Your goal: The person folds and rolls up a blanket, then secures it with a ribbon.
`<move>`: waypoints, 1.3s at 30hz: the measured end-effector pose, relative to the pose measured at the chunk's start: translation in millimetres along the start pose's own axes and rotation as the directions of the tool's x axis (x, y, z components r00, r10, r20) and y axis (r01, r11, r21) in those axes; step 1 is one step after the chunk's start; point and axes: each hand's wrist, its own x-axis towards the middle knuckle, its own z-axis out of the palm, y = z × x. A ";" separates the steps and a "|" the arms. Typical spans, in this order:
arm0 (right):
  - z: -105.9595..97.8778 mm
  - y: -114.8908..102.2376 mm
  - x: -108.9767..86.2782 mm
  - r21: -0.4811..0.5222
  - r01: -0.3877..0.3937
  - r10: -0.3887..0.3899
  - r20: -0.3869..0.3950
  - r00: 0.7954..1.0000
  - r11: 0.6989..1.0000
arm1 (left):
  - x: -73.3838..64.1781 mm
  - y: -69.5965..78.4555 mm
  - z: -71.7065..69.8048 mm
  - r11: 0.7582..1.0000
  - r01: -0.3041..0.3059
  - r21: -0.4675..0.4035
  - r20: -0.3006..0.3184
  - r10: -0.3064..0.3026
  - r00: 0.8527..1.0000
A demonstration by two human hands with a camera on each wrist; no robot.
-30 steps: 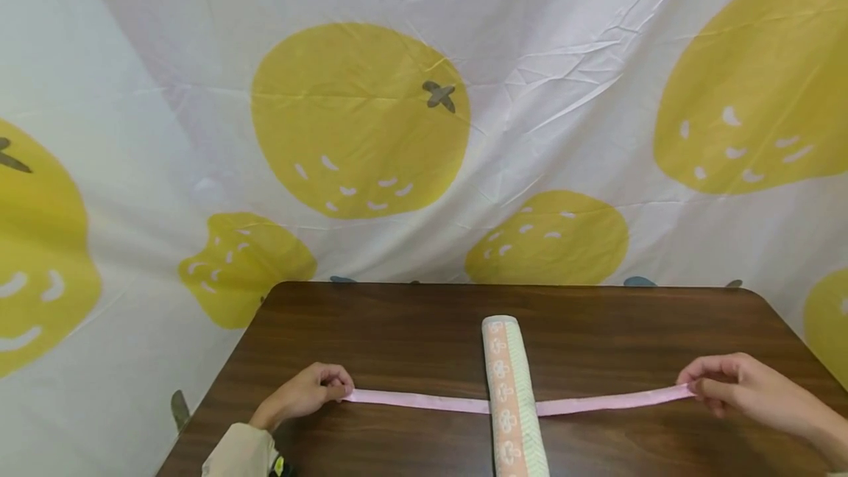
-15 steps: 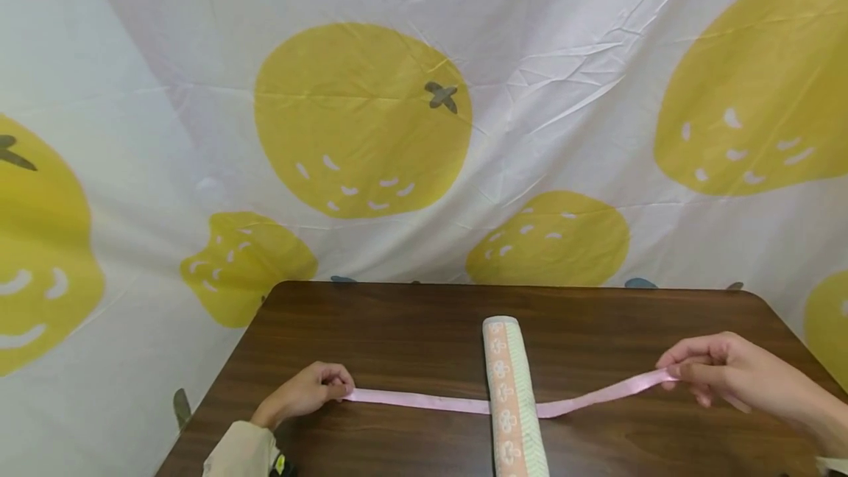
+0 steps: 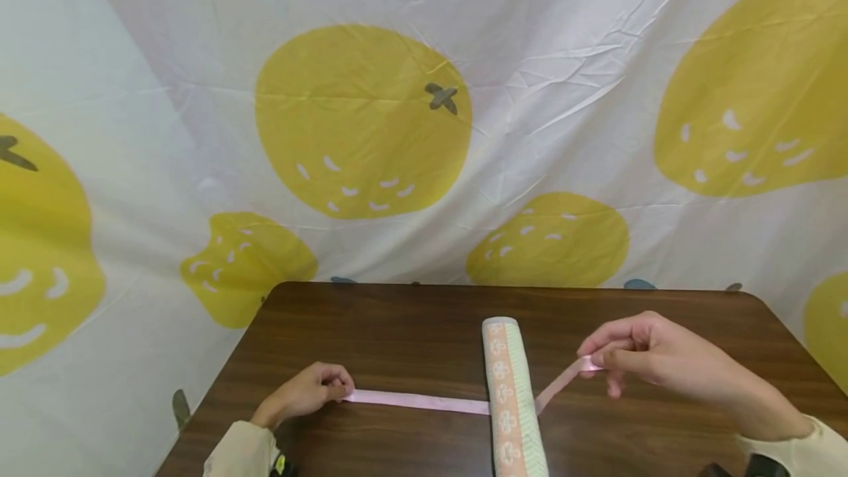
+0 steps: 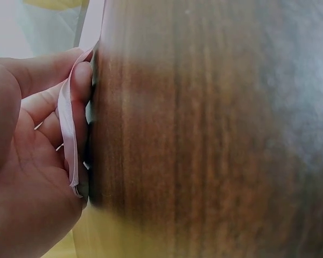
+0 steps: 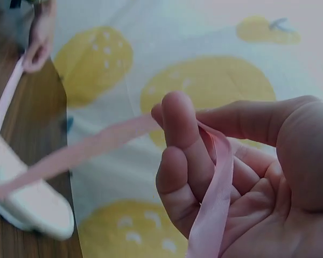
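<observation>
A pink ribbon (image 3: 424, 402) runs across the table and passes beneath a rolled towel (image 3: 513, 396) with a peach floral band and a pale green side. Low over the table on the left, my left hand (image 3: 308, 392) pinches one end of the ribbon; in the left wrist view a short tail (image 4: 69, 129) hangs across the palm. My right hand (image 3: 669, 355), raised to the right of the towel, pinches the other part between thumb and fingers. There the ribbon slants up from the towel's edge, and its loose end (image 5: 212, 209) trails over the palm in the right wrist view.
The dark wooden table (image 3: 384, 330) has rounded far corners. Behind and beside it hangs a white cloth (image 3: 530, 131) printed with large yellow fruits. The towel's near end runs out of the head view.
My right hand has moved left and up toward the towel, lifting the right part of the ribbon off the table. The left hand and the towel have stayed in place.
</observation>
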 end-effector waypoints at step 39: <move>202.0 64.6 115.9 -0.286 -0.091 0.093 -0.007 0.996 0.954 | -0.6 0.5 1.5 1.000 0.011 0.006 -0.013 -0.011 1.000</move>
